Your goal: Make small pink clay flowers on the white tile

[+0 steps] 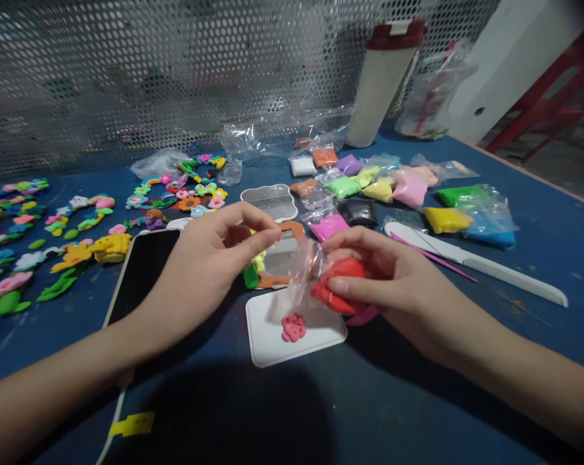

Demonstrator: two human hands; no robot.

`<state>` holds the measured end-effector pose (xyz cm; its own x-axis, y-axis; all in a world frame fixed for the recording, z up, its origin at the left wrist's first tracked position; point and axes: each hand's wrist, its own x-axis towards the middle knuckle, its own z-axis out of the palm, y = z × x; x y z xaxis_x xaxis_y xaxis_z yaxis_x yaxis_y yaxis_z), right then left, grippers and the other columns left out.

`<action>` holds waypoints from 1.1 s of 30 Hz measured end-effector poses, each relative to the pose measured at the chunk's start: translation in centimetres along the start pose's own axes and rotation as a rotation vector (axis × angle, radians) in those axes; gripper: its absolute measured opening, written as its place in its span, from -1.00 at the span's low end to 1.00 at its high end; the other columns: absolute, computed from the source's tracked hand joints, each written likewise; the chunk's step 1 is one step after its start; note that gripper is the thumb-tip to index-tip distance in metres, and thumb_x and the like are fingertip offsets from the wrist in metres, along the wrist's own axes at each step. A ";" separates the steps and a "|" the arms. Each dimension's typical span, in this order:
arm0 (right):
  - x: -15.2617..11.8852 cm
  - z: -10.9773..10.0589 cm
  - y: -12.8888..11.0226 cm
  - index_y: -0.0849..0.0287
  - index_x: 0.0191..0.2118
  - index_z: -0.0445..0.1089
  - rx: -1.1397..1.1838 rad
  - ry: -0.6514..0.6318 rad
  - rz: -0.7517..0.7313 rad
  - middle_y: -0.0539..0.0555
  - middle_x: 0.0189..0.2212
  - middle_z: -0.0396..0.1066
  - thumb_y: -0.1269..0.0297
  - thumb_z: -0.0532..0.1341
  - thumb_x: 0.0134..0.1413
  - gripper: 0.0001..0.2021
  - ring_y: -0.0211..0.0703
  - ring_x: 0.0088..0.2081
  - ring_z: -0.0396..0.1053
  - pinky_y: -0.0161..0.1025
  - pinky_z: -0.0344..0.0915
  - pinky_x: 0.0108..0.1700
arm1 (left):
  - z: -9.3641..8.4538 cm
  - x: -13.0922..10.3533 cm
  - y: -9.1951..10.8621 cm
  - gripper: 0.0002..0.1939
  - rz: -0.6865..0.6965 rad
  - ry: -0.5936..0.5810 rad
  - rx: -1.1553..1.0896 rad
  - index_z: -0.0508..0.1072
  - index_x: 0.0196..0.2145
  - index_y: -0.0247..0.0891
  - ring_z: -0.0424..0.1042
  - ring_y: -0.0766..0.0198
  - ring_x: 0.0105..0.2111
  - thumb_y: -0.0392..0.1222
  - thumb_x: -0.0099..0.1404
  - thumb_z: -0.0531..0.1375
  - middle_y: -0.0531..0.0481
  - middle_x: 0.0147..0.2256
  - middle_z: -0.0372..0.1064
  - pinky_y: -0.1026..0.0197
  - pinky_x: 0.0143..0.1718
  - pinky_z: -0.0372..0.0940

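Note:
My right hand [388, 278] is closed around a plastic bag of red clay [347, 284]; the bag's loose clear end points left. My left hand [219, 252] pinches thumb and forefinger together, with a tiny speck of red clay [278, 238] showing at the tips. Below and between the hands lies a white tray [267, 342] carrying a pink clay flower [294, 327]. Behind them is a mirror frame [290, 227] partly covered in brown clay, with yellow and green bits on its left side; my fingers and the bag hide some of it.
A phone [144, 274] with a white cable lies under my left forearm. Colourful clay pieces [79, 255] spread across the left. Several clay bags [410, 187], a white comb [509, 274] and a pink stick tool [432, 257] lie right. A tumbler [383, 84] stands behind.

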<state>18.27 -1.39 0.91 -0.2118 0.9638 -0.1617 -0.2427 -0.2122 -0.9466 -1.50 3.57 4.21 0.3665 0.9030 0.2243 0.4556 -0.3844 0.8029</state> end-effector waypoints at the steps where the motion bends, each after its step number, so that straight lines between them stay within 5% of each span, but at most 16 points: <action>1: 0.2 -0.3 -0.1 0.04 -0.20 0.38 0.019 0.050 -0.017 -0.10 -0.36 0.46 0.38 0.40 -0.15 -0.67 -0.34 -0.36 0.45 -0.42 0.36 -0.32 | -0.1 0.2 -0.2 -0.88 -0.027 0.000 -0.085 0.41 -0.43 -0.22 0.20 0.40 -0.56 -0.17 0.23 0.22 0.14 -0.52 0.28 0.36 -0.56 0.10; 6: 1.0 -1.4 -1.0 0.07 -0.27 0.47 0.014 0.167 -0.001 -0.05 -0.32 0.49 0.35 0.39 -0.14 -0.78 -0.32 -0.34 0.45 -0.41 0.38 -0.27 | 0.1 0.4 -1.1 -0.91 -0.196 -0.089 -0.431 0.38 -0.39 -0.24 0.15 0.46 -0.60 -0.20 0.23 0.22 0.15 -0.53 0.21 0.42 -0.62 0.09; 13: 1.2 -2.3 -1.4 0.05 -0.34 0.44 0.006 0.124 -0.048 -0.04 -0.33 0.46 0.34 0.27 0.02 -0.95 -0.20 -0.26 0.46 -0.27 0.41 -0.17 | 0.7 0.2 -1.3 -0.88 -0.335 -0.193 -0.534 0.48 -0.25 -0.21 0.18 0.51 -0.61 -0.30 0.21 0.21 0.15 -0.53 0.28 0.47 -0.58 0.11; 20: 1.6 -2.8 -0.8 -0.09 0.04 0.33 -0.021 0.031 -0.098 -0.05 -0.27 0.49 0.46 0.32 -0.08 -0.47 -0.26 -0.30 0.44 -0.30 0.38 -0.23 | 0.8 -0.2 -1.3 -0.91 -0.374 -0.264 -0.443 0.53 -0.32 -0.22 0.21 0.50 -0.59 -0.27 0.21 0.22 0.11 -0.51 0.37 0.46 -0.55 0.14; 26: 1.8 -2.5 -0.6 0.09 -0.38 0.50 -0.084 0.089 -0.092 0.00 -0.26 0.45 0.30 0.39 -0.14 -0.88 -0.26 -0.33 0.39 -0.30 0.36 -0.28 | 0.8 -0.3 -1.1 -0.86 -0.406 -0.298 -0.419 0.49 -0.28 -0.21 0.27 0.46 -0.55 -0.18 0.16 0.28 0.09 -0.47 0.41 0.44 -0.55 0.21; 33: 1.1 -1.5 -0.7 0.05 -0.40 0.50 -0.064 0.115 -0.069 -0.05 -0.47 0.41 0.17 0.29 0.03 -0.90 -0.34 -0.49 0.32 -0.37 0.28 -0.44 | 0.8 -0.4 -1.1 -0.84 -0.320 -0.306 -0.460 0.35 -0.41 -0.25 0.20 0.51 -0.69 -0.13 0.27 0.18 0.20 -0.66 0.26 0.46 -0.61 0.15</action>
<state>19.62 0.10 1.00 -0.0856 0.9887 -0.1228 -0.1915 -0.1372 -0.9719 -1.50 3.52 2.81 0.5158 0.8376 -0.1796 0.2113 0.0788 0.9742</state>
